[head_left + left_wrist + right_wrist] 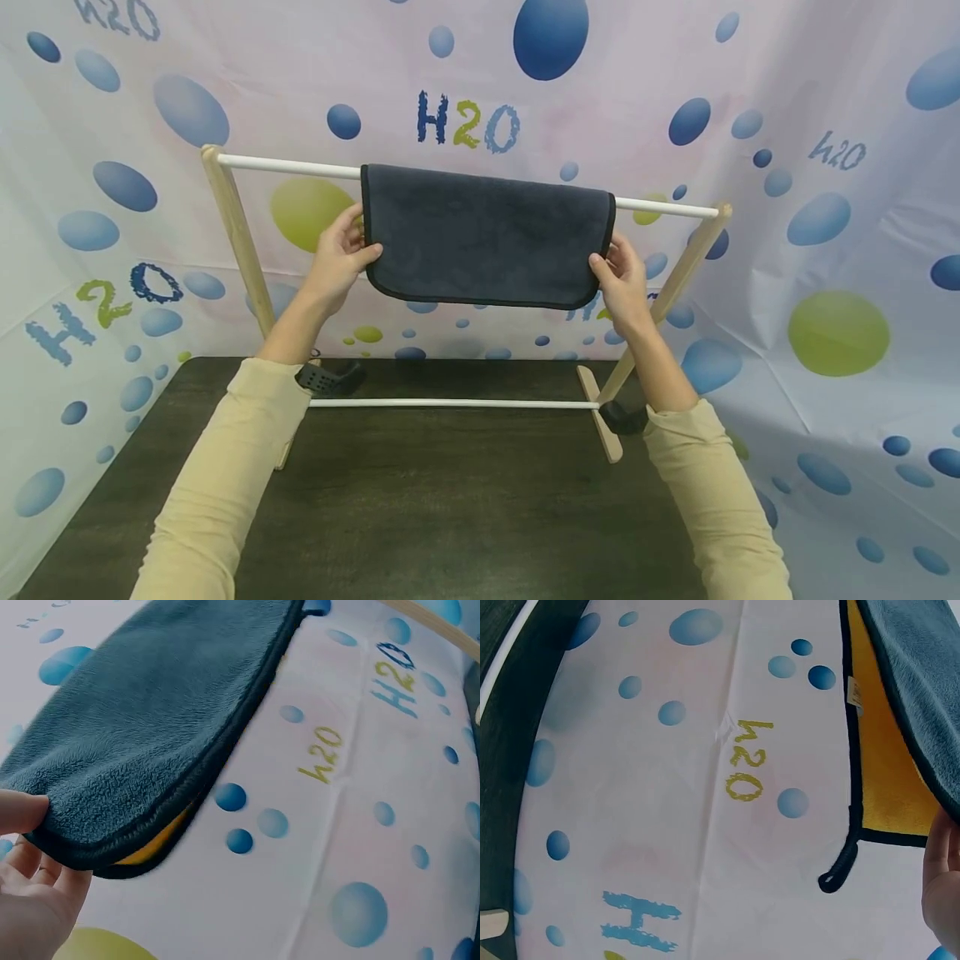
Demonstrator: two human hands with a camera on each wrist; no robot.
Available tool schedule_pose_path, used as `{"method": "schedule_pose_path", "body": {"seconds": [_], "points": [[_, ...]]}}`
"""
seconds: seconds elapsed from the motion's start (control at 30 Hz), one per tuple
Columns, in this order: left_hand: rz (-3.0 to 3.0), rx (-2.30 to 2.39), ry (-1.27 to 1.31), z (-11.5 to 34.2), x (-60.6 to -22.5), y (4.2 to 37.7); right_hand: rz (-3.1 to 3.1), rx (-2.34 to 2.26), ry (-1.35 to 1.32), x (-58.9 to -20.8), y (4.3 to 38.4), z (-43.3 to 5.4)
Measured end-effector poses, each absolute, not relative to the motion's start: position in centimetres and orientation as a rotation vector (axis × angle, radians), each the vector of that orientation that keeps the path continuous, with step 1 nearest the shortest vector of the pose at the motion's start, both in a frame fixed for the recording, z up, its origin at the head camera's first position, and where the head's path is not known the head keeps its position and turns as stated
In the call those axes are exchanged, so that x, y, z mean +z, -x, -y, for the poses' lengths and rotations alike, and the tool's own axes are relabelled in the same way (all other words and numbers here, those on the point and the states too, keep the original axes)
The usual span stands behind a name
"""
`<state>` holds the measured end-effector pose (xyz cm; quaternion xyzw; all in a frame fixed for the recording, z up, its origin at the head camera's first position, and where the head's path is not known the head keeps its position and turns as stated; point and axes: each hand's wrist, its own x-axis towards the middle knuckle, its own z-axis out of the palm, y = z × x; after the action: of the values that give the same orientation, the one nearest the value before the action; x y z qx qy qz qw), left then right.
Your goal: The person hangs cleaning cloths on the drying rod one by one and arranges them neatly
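Note:
A dark grey-blue towel [487, 237] with black edging hangs folded over the white top rail [292, 167] of a wooden rack. My left hand [341, 260] pinches its left edge, thumb in front and fingers behind. At the opposite edge, my right hand [622, 279] holds the towel between thumb and fingers. The left wrist view shows the plush front layer [150, 712] with a strip of yellow under its border. In the right wrist view, the yellow inner face [896, 791] shows behind the front layer, along with a small label [855, 691] and a dark hanging loop [840, 870].
Light wooden posts [238, 229] hold the rack up on flat feet [600, 415], joined by a white lower rail [450, 403]. It stands on a dark wooden table [465, 500]. A backdrop [637, 92] with blue and green dots rises behind and at both sides.

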<state>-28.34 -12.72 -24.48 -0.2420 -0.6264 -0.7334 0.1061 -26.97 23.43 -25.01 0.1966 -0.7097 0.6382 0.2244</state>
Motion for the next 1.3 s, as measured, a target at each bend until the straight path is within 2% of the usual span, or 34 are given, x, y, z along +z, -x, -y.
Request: {"method": "schedule_pose_path", "body": {"seconds": [0.4,0.83,1.3], "points": [[1.784,-2.291,0.708,12.5,-19.9,28.9,1.819,1.843,-0.648,-21.8,27.9,-23.0],[1.756,-2.230,0.657,12.4,-24.3,29.4,1.892,1.892,-0.494,-25.0,27.8,-23.2],[1.924,-2.206,0.541,12.8,-28.7,29.4,2.035,1.767,-0.467,-27.9,27.5,-23.7]]}}
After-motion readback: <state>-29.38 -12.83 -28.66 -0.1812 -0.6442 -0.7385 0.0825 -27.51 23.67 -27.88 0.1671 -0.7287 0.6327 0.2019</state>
